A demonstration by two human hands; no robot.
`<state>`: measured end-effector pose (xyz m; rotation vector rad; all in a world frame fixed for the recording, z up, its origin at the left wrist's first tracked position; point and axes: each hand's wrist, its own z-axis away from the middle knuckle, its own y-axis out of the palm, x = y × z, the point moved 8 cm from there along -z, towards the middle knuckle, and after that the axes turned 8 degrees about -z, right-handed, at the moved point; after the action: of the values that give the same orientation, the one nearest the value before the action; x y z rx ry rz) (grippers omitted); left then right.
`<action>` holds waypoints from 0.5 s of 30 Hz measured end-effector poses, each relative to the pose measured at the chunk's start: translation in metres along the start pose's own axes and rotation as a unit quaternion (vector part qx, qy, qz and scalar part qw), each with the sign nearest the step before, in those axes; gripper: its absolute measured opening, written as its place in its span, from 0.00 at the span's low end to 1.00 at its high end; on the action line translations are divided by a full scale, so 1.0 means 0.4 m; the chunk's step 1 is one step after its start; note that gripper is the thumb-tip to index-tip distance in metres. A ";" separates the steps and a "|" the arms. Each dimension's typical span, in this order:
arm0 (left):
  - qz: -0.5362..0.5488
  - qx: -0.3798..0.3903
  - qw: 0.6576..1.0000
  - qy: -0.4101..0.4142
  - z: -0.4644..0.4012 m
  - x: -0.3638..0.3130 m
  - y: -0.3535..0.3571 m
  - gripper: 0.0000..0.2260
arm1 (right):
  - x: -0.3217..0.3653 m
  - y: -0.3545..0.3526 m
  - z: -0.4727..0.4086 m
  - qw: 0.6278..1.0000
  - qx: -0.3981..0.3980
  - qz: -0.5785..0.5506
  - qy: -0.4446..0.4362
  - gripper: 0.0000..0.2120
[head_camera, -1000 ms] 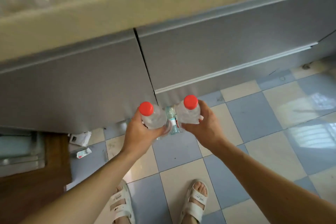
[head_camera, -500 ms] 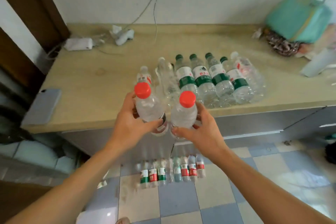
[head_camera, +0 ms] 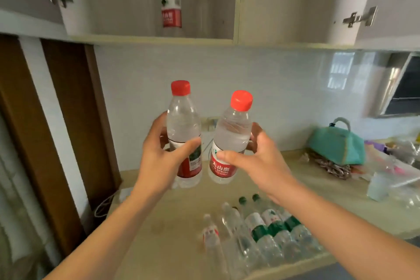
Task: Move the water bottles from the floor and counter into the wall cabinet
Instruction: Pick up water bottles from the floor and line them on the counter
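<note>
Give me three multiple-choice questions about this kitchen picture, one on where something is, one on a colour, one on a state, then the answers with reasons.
1. Where is the teal bag?
A. in the wall cabinet
B. on the counter, at the right
C. on the floor

2. What colour are the caps of the two held bottles?
A. green
B. white
C. red

3. What state are the wall cabinet's doors in?
A. open
B. closed
C. removed

Answers:
1 B, the bag rests on the counter near the wall.
2 C, the bottle in the left hand has a red cap, and so does the one in the right hand, cap.
3 A, the wall cabinet shows its inside, with a red-label bottle standing there and hinges exposed.
</note>
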<state>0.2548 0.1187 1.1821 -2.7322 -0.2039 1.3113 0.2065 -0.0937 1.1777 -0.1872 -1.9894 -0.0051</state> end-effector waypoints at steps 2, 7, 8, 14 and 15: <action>0.006 -0.015 1.000 0.024 -0.079 -0.048 -0.011 0.26 | 0.064 -0.009 -0.062 1.000 0.004 0.001 -0.025 0.23; 0.009 -0.055 0.997 0.058 -0.277 -0.155 -0.018 0.24 | 0.201 -0.055 -0.240 0.996 0.005 -0.024 -0.085 0.26; 0.008 -0.057 0.996 0.071 -0.312 -0.178 -0.019 0.23 | 0.225 -0.064 -0.281 0.995 0.004 -0.034 -0.095 0.27; -0.007 -0.082 0.991 0.101 -0.484 -0.278 -0.041 0.23 | 0.362 -0.072 -0.512 0.983 0.007 -0.097 -0.157 0.30; -0.011 -0.093 0.990 0.101 -0.507 -0.289 -0.048 0.23 | 0.382 -0.067 -0.543 0.980 0.006 -0.109 -0.166 0.29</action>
<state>0.3405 0.1112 1.4000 -2.9843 -0.3530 1.0493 0.3380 -0.1198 1.4083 0.0433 -2.3348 -0.1082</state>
